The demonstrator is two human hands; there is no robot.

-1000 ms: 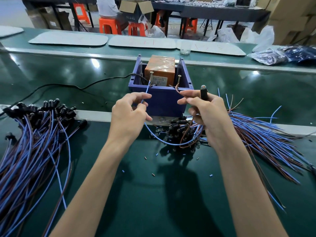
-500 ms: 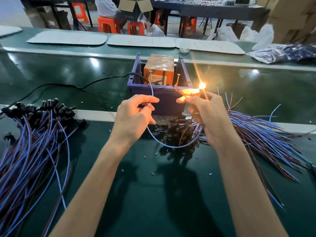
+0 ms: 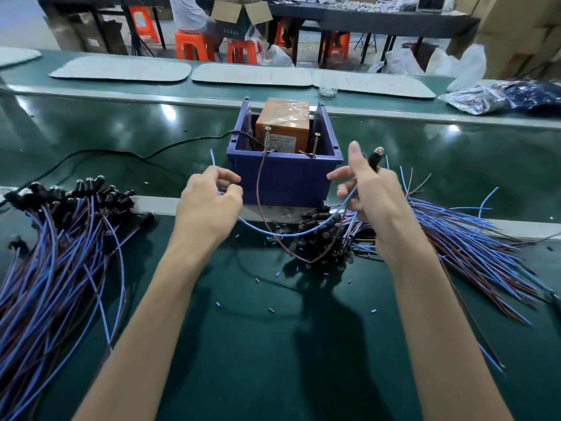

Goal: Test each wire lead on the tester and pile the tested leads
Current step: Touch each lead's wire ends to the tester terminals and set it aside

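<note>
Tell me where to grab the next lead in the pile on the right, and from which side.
Take it by its black bulb head, reaching down at the pile's left end. The heads bunch there before the blue box, while the wires fan rightward and overlap, so pulling leftward by a head should probably slide it free.

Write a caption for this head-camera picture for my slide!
Left hand and right hand hold a black-tipped blue-and-brown wire lead in front of the blue plastic tester box on the green belt.
</note>
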